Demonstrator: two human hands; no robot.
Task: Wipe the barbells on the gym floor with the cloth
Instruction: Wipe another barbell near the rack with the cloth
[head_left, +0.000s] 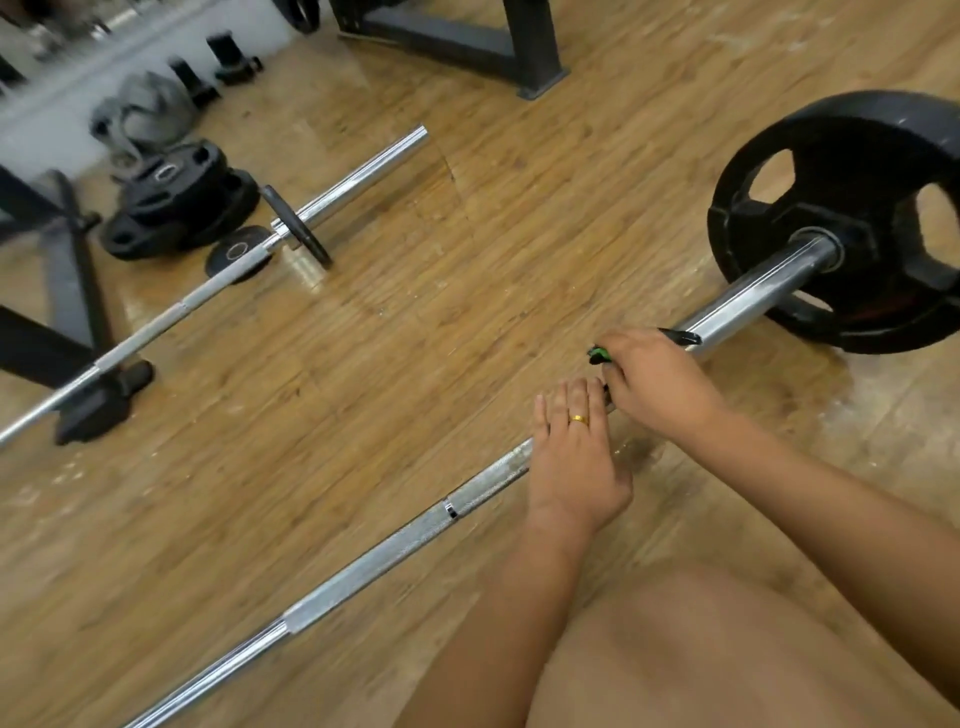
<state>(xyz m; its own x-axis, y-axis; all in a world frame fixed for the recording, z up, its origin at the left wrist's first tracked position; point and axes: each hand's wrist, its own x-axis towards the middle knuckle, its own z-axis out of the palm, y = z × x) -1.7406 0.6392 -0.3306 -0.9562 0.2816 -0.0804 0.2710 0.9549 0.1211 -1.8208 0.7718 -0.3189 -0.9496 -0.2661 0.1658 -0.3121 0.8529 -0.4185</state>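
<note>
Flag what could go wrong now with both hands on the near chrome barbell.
The right hand grips a black-and-green collar clamp beside the left hand, whose fingers could get pinched. With the clamp loosened, the large black weight plate might slide on the chrome barbell. No cloth is in view, so wiping may stall.
</note>
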